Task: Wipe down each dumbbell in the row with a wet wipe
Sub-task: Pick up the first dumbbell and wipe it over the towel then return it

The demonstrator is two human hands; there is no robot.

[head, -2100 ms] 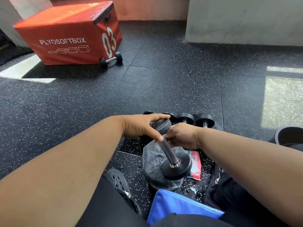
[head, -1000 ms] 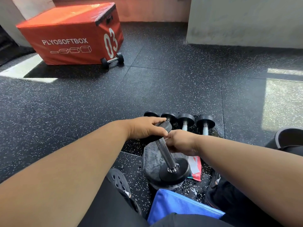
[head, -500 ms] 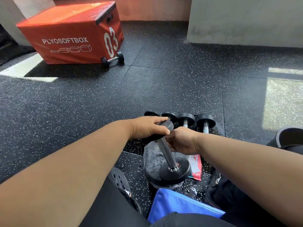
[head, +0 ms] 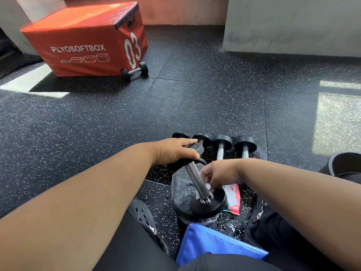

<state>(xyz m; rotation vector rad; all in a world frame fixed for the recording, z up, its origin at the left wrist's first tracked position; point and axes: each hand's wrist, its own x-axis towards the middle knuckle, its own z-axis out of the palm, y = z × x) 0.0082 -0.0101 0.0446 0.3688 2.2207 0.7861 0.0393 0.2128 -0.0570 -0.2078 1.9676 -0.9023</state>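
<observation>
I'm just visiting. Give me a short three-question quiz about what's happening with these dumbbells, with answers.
1. True or false: the dumbbell being cleaned lies flat on the floor.
2. Which hand holds the white wet wipe? A) left hand B) right hand C) neither
3. Fill in: the lower end of the held dumbbell rests on a grey ____.

Key
1. False: it stands tilted, with the left hand gripping its upper head.
2. B: the right hand presses the wipe against the metal handle near the lower head.
3. Towel, lying on the speckled floor in front of the row of dumbbells.
</observation>
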